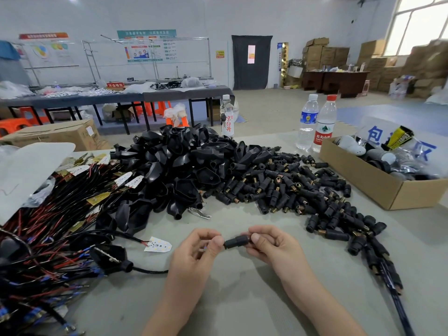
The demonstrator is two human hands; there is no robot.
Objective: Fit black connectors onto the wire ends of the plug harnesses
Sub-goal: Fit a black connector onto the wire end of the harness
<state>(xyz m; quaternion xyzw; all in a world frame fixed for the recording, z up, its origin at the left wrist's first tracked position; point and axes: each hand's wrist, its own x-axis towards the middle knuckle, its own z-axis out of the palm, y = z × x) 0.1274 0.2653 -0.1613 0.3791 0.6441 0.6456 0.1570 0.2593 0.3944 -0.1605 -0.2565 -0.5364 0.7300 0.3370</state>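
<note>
2 bare hands meet over the grey table (242,299), close to the near edge, with 1 black connector (236,241) held level between them. The right hand (271,246) grips the connector's right half between thumb and curled fingers. The left hand (196,248) is curled too, its thumb tip pressed to the connector's left end. What its fingers pinch inside the palm is hidden. 1 black cable (148,271) runs from under the left wrist toward the harness heap (48,226), a tangle of black and red wires on the left, too many to count.

Beyond the hands lie 2 loose piles, both past counting: black plug shells (184,170) in the middle, and brass-tipped connectors (291,190) spreading right and trailing down toward the near right. 1 small white LED board (157,244) lies just left of the left hand. 1 metal clip (200,212) lies at the foot of the shell pile.

3 plastic bottles stand at the far edge: 1 white-capped bottle (227,117) behind the shells, then 1 blue-labelled bottle (308,122) touching 1 red-capped bottle (324,124). 1 open cardboard box (378,185) of mixed parts sits at right.
</note>
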